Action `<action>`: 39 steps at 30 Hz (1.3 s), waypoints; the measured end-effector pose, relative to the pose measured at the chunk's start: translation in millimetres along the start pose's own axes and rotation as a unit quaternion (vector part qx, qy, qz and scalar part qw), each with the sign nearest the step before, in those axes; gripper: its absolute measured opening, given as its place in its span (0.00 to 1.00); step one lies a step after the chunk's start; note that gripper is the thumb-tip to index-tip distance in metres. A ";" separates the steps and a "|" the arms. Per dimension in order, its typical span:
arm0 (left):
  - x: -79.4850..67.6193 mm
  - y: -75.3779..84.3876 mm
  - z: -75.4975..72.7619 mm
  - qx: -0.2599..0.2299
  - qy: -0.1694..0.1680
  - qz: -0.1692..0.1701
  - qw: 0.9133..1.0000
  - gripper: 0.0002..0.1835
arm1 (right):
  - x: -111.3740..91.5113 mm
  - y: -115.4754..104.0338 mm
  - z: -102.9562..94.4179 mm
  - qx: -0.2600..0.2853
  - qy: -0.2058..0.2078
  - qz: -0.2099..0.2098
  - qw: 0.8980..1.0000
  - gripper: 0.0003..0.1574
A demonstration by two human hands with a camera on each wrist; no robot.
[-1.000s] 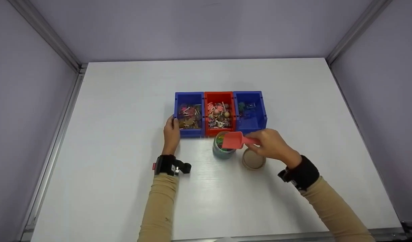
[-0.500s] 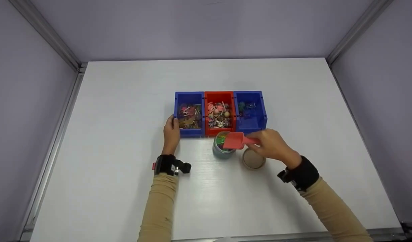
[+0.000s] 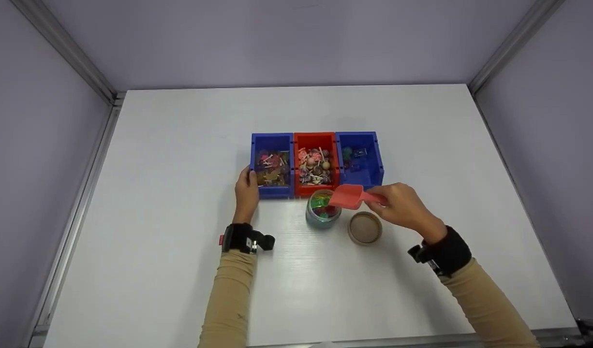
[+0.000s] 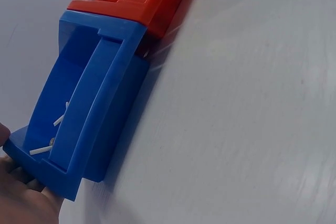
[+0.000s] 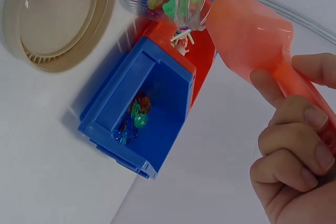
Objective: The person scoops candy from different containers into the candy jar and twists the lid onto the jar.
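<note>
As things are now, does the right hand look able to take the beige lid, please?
Probably yes: the beige lid lies near the right hand, beside the jar, with nothing on top. However, that hand grips the red scoop, so it would likely need to set that down first.

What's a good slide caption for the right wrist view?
Right hand holding a coral scoop by an open jar, near a blue bin and beige lid.

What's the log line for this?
left hand: grips left blue bin | right hand: holds pink scoop at jar mouth | jar: uncapped, colored pieces inside | lid: on table
</note>
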State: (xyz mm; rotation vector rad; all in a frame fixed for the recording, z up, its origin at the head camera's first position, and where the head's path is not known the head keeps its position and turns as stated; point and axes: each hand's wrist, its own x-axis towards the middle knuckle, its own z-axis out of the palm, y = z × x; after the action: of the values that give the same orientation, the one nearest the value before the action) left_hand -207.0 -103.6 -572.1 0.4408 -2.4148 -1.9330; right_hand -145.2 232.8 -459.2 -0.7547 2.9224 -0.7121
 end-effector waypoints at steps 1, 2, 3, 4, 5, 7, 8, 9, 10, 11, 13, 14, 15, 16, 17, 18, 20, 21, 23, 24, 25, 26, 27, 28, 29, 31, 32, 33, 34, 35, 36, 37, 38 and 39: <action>0.1 -0.3 0.1 -0.001 0.000 0.000 1.000 0.24 | -0.5 2.0 -1.3 -0.001 0.004 0.001 1.000 0.14; 0.0 -0.2 0.1 -0.001 -0.001 0.000 1.000 0.24 | -0.9 4.1 -2.6 -0.003 0.009 0.003 1.000 0.13; 0.1 -0.5 0.3 -0.001 -0.001 0.000 1.000 0.24 | -1.1 6.1 -3.9 -0.005 0.013 0.004 1.000 0.12; 0.2 -0.7 0.5 -0.001 -0.001 0.000 1.000 0.24 | -1.3 8.0 -5.1 -0.007 0.017 0.006 1.000 0.11; 0.3 -0.8 0.6 -0.002 -0.001 0.001 1.000 0.24 | -1.4 9.9 -6.4 -0.009 0.021 0.009 1.000 0.10; 0.3 -0.9 0.8 -0.002 0.000 0.003 1.000 0.24 | -1.2 13.7 -8.3 -0.015 0.027 0.016 0.999 0.09; 0.3 -0.9 0.7 -0.003 0.000 0.004 1.000 0.24 | -0.9 15.2 -9.2 -0.018 0.030 0.022 0.999 0.09; 0.4 -1.1 0.8 -0.002 0.001 0.005 1.000 0.24 | -0.7 16.9 -9.7 -0.020 0.032 0.028 0.999 0.09; 0.2 -1.1 0.4 -0.003 0.001 0.006 1.000 0.24 | -0.3 18.2 -10.1 -0.022 0.034 0.034 0.999 0.09; 0.0 -1.1 0.2 -0.003 0.000 0.007 1.000 0.24 | 0.1 19.6 -10.1 -0.024 0.036 0.041 0.998 0.09; -0.2 -1.3 -0.1 -0.003 -0.001 0.008 1.000 0.24 | 1.2 22.3 -9.3 -0.031 0.040 0.055 0.997 0.09; -0.2 -1.4 -0.2 -0.001 -0.001 0.008 1.000 0.24 | 1.7 23.4 -8.6 -0.034 0.043 0.061 0.997 0.09; -0.3 -1.1 -0.2 0.000 -0.002 0.007 1.000 0.25 | 2.3 24.7 -7.6 -0.037 0.044 0.067 0.996 0.10; -0.3 -1.0 -0.2 0.000 -0.001 0.007 1.000 0.25 | 3.0 25.9 -6.4 -0.040 0.046 0.072 0.996 0.10; -0.2 -1.0 -0.1 0.001 -0.001 0.007 1.000 0.25 | 3.9 27.4 -5.0 -0.042 0.049 0.078 0.995 0.11; -0.2 -0.9 0.0 0.001 0.000 0.007 1.000 0.25 | 4.8 28.6 -3.7 -0.043 0.051 0.083 0.994 0.11; -0.2 -0.7 0.0 0.004 -0.001 0.005 1.000 0.25 | 7.3 31.4 -1.2 -0.044 0.056 0.088 0.994 0.11; -0.2 -0.6 0.2 0.003 0.000 0.005 1.000 0.25 | 9.0 32.8 -0.2 -0.044 0.058 0.090 0.993 0.11; 0.0 -1.0 0.4 0.003 0.000 0.005 1.000 0.24 | 12.3 35.0 0.8 -0.040 0.058 0.096 0.993 0.13; 0.0 -1.1 0.5 0.002 0.000 0.004 1.000 0.24 | 14.1 36.0 0.8 -0.039 0.057 0.099 0.993 0.13; 0.1 -1.1 0.4 0.002 0.001 0.003 1.000 0.24 | 16.2 36.5 0.7 -0.040 0.055 0.101 0.993 0.14; 0.1 -1.2 0.4 0.001 0.002 0.003 1.000 0.24 | 18.5 37.1 0.4 -0.040 0.051 0.105 0.992 0.15; 0.1 -1.0 0.4 0.000 0.003 0.003 1.000 0.24 | 20.9 37.6 0.2 -0.041 0.048 0.109 0.992 0.15; 0.1 -0.9 0.2 0.000 0.003 0.003 1.000 0.24 | 23.3 38.0 -0.1 -0.041 0.045 0.113 0.992 0.16; 0.1 -0.6 0.1 0.000 0.003 0.002 1.000 0.24 | 25.8 38.0 -0.6 -0.041 0.041 0.117 0.991 0.16; -0.3 0.2 -0.4 -0.001 0.003 0.002 1.000 0.24 | 31.3 38.3 -1.2 -0.041 0.031 0.125 0.991 0.18; -0.6 0.7 -0.5 -0.002 0.003 0.002 1.000 0.24 | 34.2 38.4 -1.5 -0.039 0.025 0.131 0.990 0.18; -0.9 1.1 -0.7 -0.002 0.003 0.002 1.000 0.24 | 36.9 38.2 -1.9 -0.037 0.020 0.138 0.990 0.18; -1.1 1.3 -0.8 -0.002 0.002 0.002 1.000 0.24 | 39.6 37.8 -2.5 -0.035 0.013 0.145 0.989 0.20; -1.5 1.7 -1.0 -0.002 0.001 0.001 1.000 0.24 | 42.4 37.6 -2.9 -0.032 0.006 0.153 0.988 0.21; -1.9 1.9 -1.2 -0.002 0.000 0.001 1.000 0.24 | 45.3 37.3 -3.4 -0.030 0.000 0.160 0.987 0.23; -2.2 1.8 -1.2 -0.003 0.001 0.001 1.000 0.24 | 48.2 36.8 -3.8 -0.029 -0.007 0.167 0.985 0.24; -2.3 2.0 -1.3 -0.005 -0.001 0.002 1.000 0.24 | 51.0 36.0 -4.5 -0.027 -0.014 0.176 0.984 0.25; -2.4 2.0 -1.3 -0.006 -0.001 0.003 1.000 0.24 | 53.8 35.2 -5.2 -0.026 -0.022 0.183 0.983 0.26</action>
State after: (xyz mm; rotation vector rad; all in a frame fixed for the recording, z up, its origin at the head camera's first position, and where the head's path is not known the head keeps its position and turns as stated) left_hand -204.8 -103.8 -569.5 0.4301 -2.4001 -1.9459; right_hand -209.1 237.1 -466.2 -0.2160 2.9254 -0.5764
